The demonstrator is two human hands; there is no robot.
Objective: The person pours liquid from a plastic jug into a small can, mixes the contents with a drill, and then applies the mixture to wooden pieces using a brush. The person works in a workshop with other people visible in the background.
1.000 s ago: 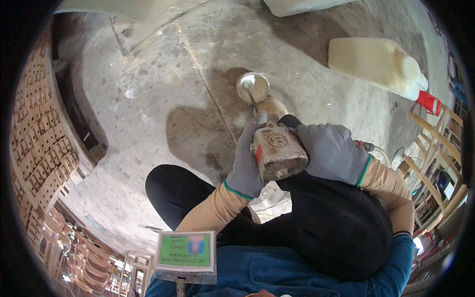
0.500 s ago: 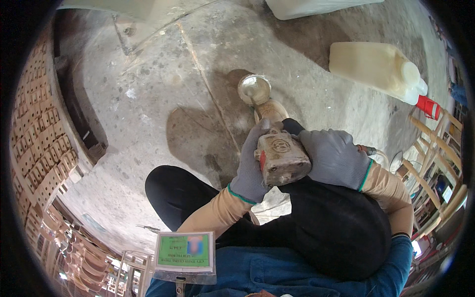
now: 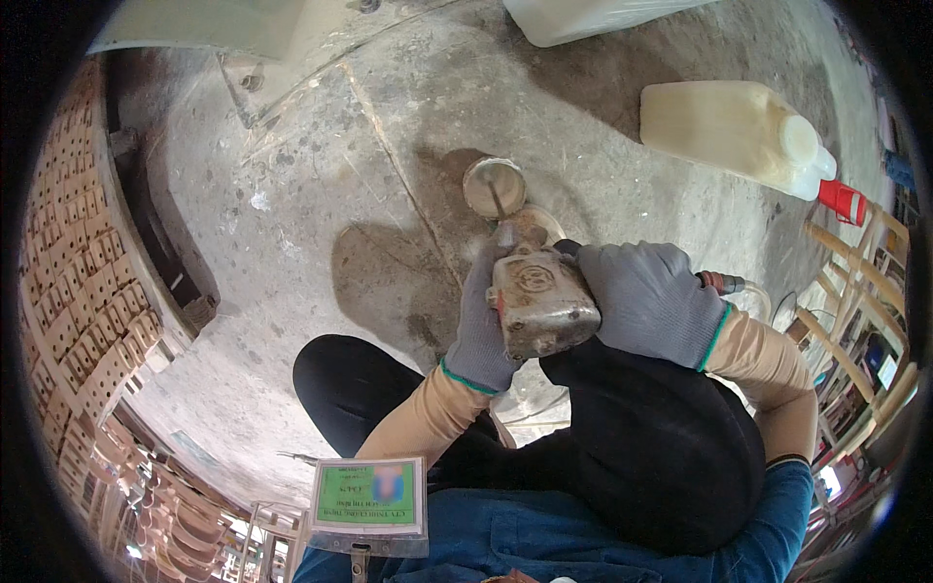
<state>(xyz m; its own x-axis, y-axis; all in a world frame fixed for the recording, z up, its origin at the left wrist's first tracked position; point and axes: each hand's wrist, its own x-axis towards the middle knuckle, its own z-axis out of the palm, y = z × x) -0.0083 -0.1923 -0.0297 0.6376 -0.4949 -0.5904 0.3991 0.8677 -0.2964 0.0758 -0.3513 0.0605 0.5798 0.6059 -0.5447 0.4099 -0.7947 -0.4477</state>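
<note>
Both my hands wear grey knitted gloves with green cuffs. They hold a worn, boxy, whitish pistol-grip air tool (image 3: 544,301) above my bent knees. My left hand (image 3: 480,325) wraps the left side and front of its body. My right hand (image 3: 651,301) is closed around its handle, mostly hiding it. A hose fitting (image 3: 721,283) comes out past the right hand. From the tool's nose a thin rod (image 3: 499,202) reaches into a small round metal cup (image 3: 469,183) on the floor. Behind the tool's front, a round beige rim (image 3: 542,222) shows, partly hidden.
A large translucent jug (image 3: 709,126) lies on its side at the right, beside a red container (image 3: 844,201). Another white container (image 3: 583,19) is at the top. Stacked drilled wooden pieces (image 3: 83,282) line the left; wooden frames (image 3: 855,340) stand right. Bare concrete (image 3: 272,272) lies between.
The tool and both hands have moved slightly up and left in view. The rod still points into the cup, and the grip is the same.
</note>
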